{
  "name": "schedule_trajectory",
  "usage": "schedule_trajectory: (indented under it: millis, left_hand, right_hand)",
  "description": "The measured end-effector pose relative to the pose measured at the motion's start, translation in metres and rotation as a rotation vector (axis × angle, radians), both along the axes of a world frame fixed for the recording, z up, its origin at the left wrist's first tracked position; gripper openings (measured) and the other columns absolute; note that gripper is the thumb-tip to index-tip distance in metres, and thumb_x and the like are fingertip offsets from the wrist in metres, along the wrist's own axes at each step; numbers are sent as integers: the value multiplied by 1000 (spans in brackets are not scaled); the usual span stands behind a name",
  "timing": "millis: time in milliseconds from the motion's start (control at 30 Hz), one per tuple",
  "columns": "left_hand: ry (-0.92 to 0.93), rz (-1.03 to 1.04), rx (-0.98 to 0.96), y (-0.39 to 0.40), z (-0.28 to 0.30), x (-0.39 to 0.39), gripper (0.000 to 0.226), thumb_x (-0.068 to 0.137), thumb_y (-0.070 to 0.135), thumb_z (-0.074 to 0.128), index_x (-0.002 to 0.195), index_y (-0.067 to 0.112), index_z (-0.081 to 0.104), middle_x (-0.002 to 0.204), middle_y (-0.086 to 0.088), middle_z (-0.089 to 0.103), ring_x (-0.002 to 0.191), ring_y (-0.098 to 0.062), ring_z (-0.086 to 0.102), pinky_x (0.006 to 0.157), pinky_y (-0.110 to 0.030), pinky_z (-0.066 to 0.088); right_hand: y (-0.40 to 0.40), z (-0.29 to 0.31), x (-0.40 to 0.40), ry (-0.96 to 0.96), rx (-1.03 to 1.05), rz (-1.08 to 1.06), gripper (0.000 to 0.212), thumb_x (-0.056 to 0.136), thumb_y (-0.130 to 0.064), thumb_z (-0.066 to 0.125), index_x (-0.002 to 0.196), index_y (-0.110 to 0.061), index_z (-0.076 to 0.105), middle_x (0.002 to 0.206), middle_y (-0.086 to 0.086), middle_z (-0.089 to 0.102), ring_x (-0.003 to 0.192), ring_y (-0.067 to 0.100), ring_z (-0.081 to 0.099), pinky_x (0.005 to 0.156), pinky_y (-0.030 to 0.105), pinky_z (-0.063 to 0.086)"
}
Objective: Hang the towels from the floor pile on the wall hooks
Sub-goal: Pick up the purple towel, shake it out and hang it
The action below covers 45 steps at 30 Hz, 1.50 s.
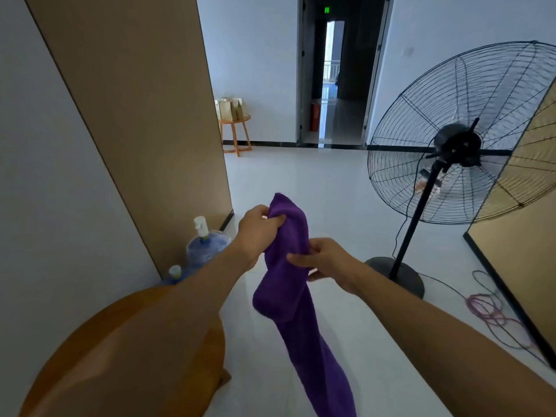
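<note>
White tiled floor [301, 182] stretches ahead with no wall hooks in view, and the purple towel [288, 284] hangs between both hands, left hand [260, 225] pinching its top, right hand [323, 261] gripping mid-length, so carrying looks underway, hooks need finding next.

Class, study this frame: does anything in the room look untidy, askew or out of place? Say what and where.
One thing: a tangle of purple cable lies loose on the floor by the tan panel, right of the fan base. Otherwise nothing stands out; both hands, left hand and right hand, grip the purple towel.
</note>
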<state>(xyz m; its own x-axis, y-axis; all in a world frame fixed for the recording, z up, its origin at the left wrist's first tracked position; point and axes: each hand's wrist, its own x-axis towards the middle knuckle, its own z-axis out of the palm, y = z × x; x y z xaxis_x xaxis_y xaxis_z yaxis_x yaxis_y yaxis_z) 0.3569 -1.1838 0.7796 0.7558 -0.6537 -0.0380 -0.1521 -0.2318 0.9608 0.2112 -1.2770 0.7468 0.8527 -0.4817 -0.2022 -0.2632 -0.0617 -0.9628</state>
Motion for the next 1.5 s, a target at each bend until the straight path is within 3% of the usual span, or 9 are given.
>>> schedule_trajectory:
  millis: [200,400,600,700,800,967,1033,1267,1500]
  left_hand:
    - [-31,159,-40,-36,11,69,10,99,30,56,105,23,57,100,1,63,91,-19,62,85,-43,58]
    - [-197,308,-55,-42,15,120,13,104,25,45,105,19,55,94,1,60,82,-14,57,66,-28,45]
    - [-135,500,-45,-40,25,150,26,106,40,38,85,38,54,95,3,64,93,-19,63,86,-39,53]
    - [-75,574,-90,-38,29,153,26,106,42,37,98,33,61,96,3,65,92,-19,63,80,-34,53]
    - [-41,689,-125,-24,31,158,27,105,40,43,108,25,66,106,-3,69,99,-24,66,88,-43,55]
    - [-11,926,-234,21,36,156,15,104,26,50,102,22,64,106,-5,68,97,-22,64,76,-34,53]
    - [16,1012,-309,49,39,152,10,98,19,61,107,18,65,108,-5,70,98,-23,65,80,-38,55]
    - [8,1157,-369,150,46,130,27,81,20,82,103,12,69,98,-3,74,86,-19,69,69,-34,55]
    - [6,1282,-474,243,52,148,17,91,35,72,96,19,68,89,4,73,77,-11,66,64,-30,54]
  right_hand:
    - [-36,-33,65,190,-142,46,30,80,-18,82,104,-9,67,96,8,73,84,21,70,74,30,60]
    - [-88,-29,120,8,-197,-89,8,82,-14,79,80,-8,75,77,8,74,74,22,70,66,29,57]
    - [-143,0,195,-143,-120,-97,13,100,-11,50,91,-14,58,96,11,63,84,23,60,67,31,53]
    - [-161,13,223,-174,-194,27,13,102,-24,51,97,-15,58,100,6,63,90,23,63,64,26,51]
    - [-177,34,239,-144,-323,341,23,88,-37,72,98,-18,65,94,-1,69,85,19,69,62,23,55]
    - [-193,53,270,-9,-869,675,19,86,-22,76,99,-9,74,86,-1,70,82,18,69,61,15,50]
    - [-195,59,283,-45,-775,634,16,84,-20,77,92,-6,74,84,5,71,81,19,68,63,19,51]
    - [-147,89,329,-201,158,659,20,84,-9,71,104,-6,69,94,7,71,89,20,67,84,35,58]
    - [-37,100,406,-252,363,728,13,91,-22,67,102,-18,71,88,-3,71,75,10,65,65,26,57]
